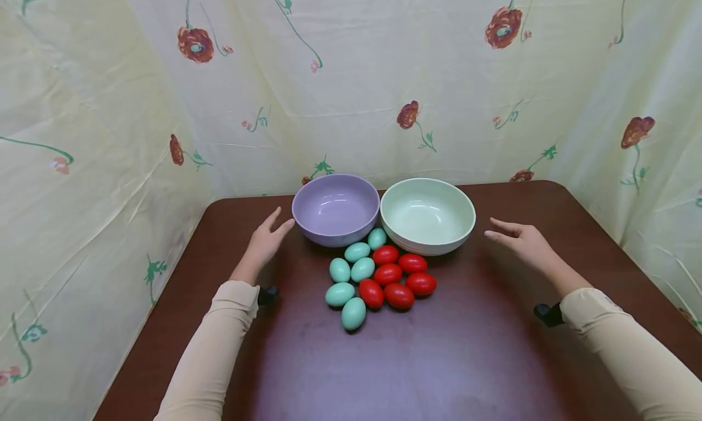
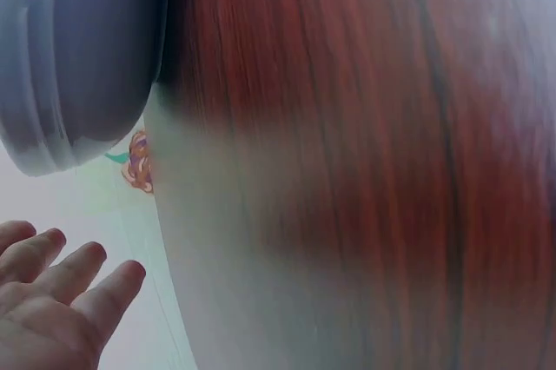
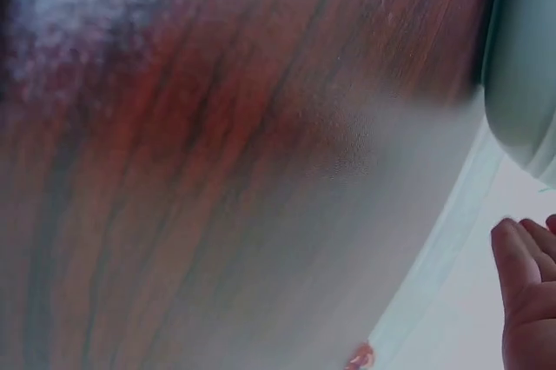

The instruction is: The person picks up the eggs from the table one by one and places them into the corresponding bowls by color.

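In the head view my left hand hovers just left of a purple bowl, fingers extended and holding nothing. My right hand is off the right side of a pale green bowl, fingers fairly straight, also holding nothing. Both bowls stand side by side at the back of the table with nothing inside. In front of them lie several mint-green eggs on the left and several red eggs on the right, grouped close together. The left wrist view shows spread fingers below the purple bowl's side.
A dark brown wooden table with rounded back corners carries everything. Right behind it and along both sides hangs a pale curtain with a flower print. Dark devices are strapped at both wrists.
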